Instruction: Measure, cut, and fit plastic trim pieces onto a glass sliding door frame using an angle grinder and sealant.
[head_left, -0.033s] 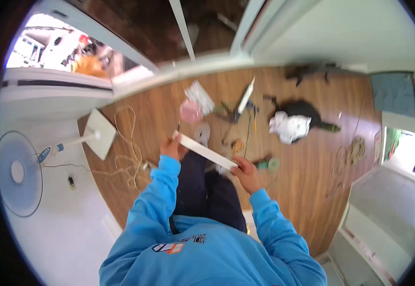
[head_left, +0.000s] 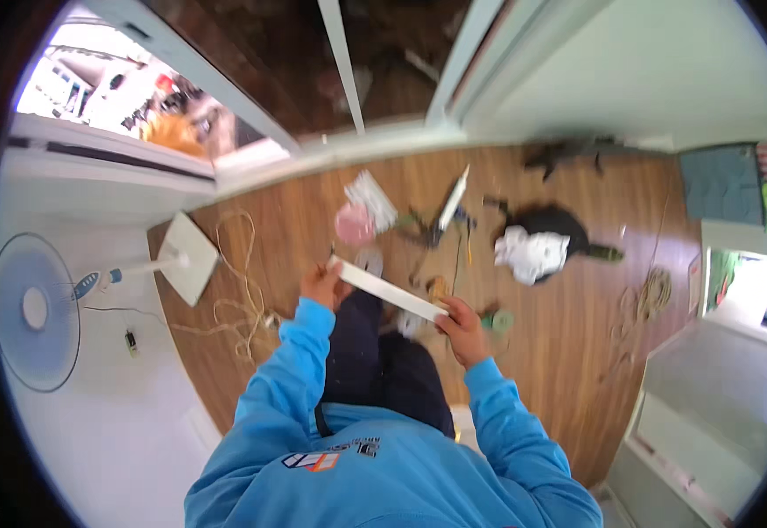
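Note:
Between my two hands I hold a flat white strip, sloping down from left to right in front of my legs. My left hand is closed round its upper left end. A small thin dark item sticks up by those fingertips; I cannot make out what it is. At the lower right end, my right hand pinches the strip between thumb and fingers. Just right of that hand, a round green thing lies on the floor. Both blue sleeves show down to the wrists.
A caulking gun with a white tube, a pink round thing and a black bag under white cloth lie ahead on the wooden floor. Loose cable and a standing fan are left; coiled rope lies right.
The view has tilted slightly, so the floor things sit lower in the picture. My hands keep their hold on the white strip, which appears slightly lower and further right.

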`<state>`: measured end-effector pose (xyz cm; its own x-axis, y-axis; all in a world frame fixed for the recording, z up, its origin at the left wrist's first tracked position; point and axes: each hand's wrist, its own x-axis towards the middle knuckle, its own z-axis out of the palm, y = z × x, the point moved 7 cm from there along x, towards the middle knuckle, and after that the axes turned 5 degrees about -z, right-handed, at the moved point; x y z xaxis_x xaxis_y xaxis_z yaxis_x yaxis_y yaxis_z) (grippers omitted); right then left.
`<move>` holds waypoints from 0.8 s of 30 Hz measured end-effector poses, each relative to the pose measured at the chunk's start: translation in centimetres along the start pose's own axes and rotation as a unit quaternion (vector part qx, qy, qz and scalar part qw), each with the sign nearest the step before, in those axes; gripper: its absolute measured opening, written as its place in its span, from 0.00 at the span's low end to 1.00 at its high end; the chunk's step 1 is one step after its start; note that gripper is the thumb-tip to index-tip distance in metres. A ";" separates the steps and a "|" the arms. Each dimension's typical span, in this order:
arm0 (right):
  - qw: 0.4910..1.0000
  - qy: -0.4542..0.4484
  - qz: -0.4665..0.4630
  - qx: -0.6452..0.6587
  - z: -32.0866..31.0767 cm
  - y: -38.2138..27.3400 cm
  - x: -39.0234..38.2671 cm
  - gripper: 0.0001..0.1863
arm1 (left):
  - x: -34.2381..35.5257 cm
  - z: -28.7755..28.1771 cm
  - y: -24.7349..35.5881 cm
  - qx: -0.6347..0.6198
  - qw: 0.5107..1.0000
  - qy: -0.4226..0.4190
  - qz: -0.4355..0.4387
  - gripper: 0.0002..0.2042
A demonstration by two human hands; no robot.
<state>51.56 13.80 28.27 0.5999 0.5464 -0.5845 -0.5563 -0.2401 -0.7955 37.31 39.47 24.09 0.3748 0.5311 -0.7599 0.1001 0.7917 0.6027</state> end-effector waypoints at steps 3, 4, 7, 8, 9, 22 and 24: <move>0.993 0.037 -0.072 0.085 -0.8 -5.0 -0.8 0.18 | -4.5 1.7 3.7 0.130 0.984 -0.124 0.017 0.09; 0.987 0.082 -0.088 0.107 -0.8 -7.1 -1.2 0.16 | -6.2 2.2 5.4 0.123 0.983 -0.131 0.040 0.09; 0.979 0.126 -0.147 0.060 0.3 -13.3 -0.8 0.14 | -10.2 4.8 10.6 0.157 0.972 -0.097 0.145 0.11; 0.976 0.134 -0.168 -0.013 1.3 -15.3 -0.5 0.14 | -10.1 4.9 12.2 0.155 0.970 -0.101 0.158 0.11; 0.975 0.132 -0.178 -0.011 2.5 -17.0 0.4 0.14 | -9.9 4.5 14.1 0.137 0.966 -0.075 0.208 0.11; 0.705 0.231 -0.625 -0.242 31.2 -52.2 10.2 0.13 | -1.2 -9.2 28.8 0.162 0.924 0.066 0.339 0.11; 0.711 0.268 -0.606 -0.234 32.8 -54.3 11.4 0.13 | 0.4 -12.0 29.0 0.165 0.932 0.066 0.314 0.11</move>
<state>69.72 59.42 70.05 0.6786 0.2251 0.6992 0.7336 -0.1615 -0.6601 29.28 66.25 38.37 0.3402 0.9089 -0.2410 0.1861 0.1862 0.9647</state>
